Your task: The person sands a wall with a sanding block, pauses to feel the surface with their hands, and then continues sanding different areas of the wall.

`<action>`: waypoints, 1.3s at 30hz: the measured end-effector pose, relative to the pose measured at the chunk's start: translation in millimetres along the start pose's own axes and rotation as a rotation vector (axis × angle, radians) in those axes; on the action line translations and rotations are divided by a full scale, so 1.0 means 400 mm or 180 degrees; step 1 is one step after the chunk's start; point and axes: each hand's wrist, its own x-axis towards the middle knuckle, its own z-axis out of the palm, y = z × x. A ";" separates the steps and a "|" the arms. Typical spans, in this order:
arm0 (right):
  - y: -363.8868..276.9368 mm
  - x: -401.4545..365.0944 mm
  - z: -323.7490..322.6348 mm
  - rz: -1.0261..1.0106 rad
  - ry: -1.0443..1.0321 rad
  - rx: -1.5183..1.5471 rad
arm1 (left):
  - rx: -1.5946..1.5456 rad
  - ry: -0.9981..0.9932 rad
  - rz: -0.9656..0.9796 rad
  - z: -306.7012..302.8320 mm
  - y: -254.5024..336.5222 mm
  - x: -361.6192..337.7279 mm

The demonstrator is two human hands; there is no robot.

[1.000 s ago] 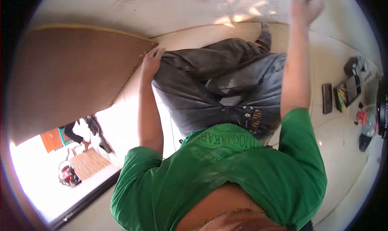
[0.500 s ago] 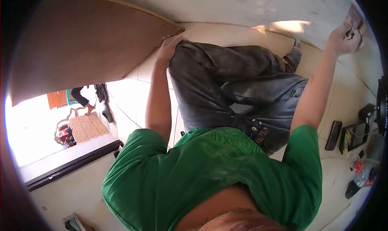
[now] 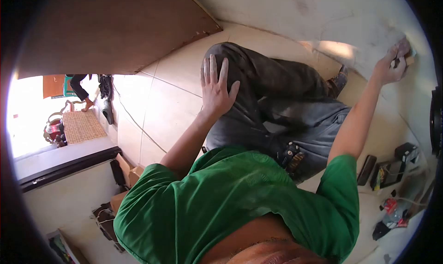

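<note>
head: left hand spread on dusty trousers; right hand pinching brownish piece at smudged wall.

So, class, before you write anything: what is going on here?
A person in a green shirt sits on a tiled floor beside a pale wall. The right hand holds a small reddish-brown piece, too blurred to identify, up at the wall. The left hand rests on one knee, its fingers spread. A plastic bottle lies off to the right.
</note>
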 end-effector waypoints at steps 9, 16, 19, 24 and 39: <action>-0.014 -0.050 -0.019 -0.0111 -0.0536 -0.0260 | -0.1600 -0.0027 -0.1046 0.067 -0.136 0.174; -0.213 -0.061 -0.006 -0.0630 -0.0665 0.0595 | -0.4107 -0.1301 -0.1979 0.050 -0.206 0.251; -0.211 -0.084 -0.004 -0.0359 -0.0954 0.0750 | -0.3843 -0.1190 -0.2226 0.075 -0.224 0.248; -0.179 -0.089 -0.004 -0.0283 -0.0797 0.0524 | -0.3475 -0.1007 -0.2057 0.057 -0.211 0.246; -0.180 -0.147 -0.207 0.0521 -0.2605 0.0425 | -0.3409 -0.1145 -0.1871 0.011 -0.203 0.241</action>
